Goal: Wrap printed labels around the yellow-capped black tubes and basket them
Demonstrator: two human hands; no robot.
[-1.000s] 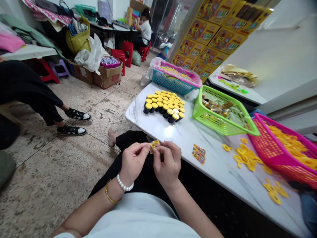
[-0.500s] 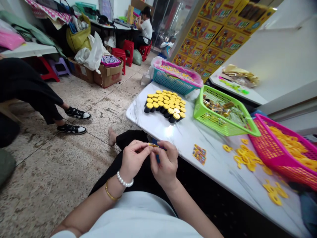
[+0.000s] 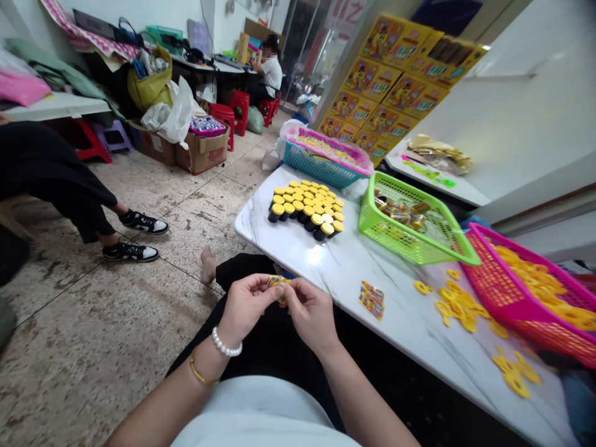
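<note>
Over my lap, my left hand [image 3: 249, 305] is closed, thumb and fingers pinching a small yellow printed label [image 3: 275, 280]. My right hand [image 3: 313, 311] meets it from the other side, also closed on the label; fingers cover much of it. A little stack of similar printed labels [image 3: 371, 300] lies on the white marbled table [image 3: 344, 273], to the right of my hands. Farther back stands a cluster of small black tubs with yellow lids [image 3: 305, 205], one lid paler than the others.
A green basket [image 3: 414, 245] holds small shiny brown-gold pieces. Yellow plastic rings [image 3: 459, 304] lie beside a pink basket [image 3: 503, 304] of similar pieces. Behind the tubs sits a teal basket [image 3: 321, 167] near stacked yellow boxes [image 3: 372, 93]. Another person's legs [image 3: 56, 174] extend at left.
The label now faces up flatter between both hands, showing more of its print. A blue bit seen at my right fingers no longer shows. The view has shifted slightly.
</note>
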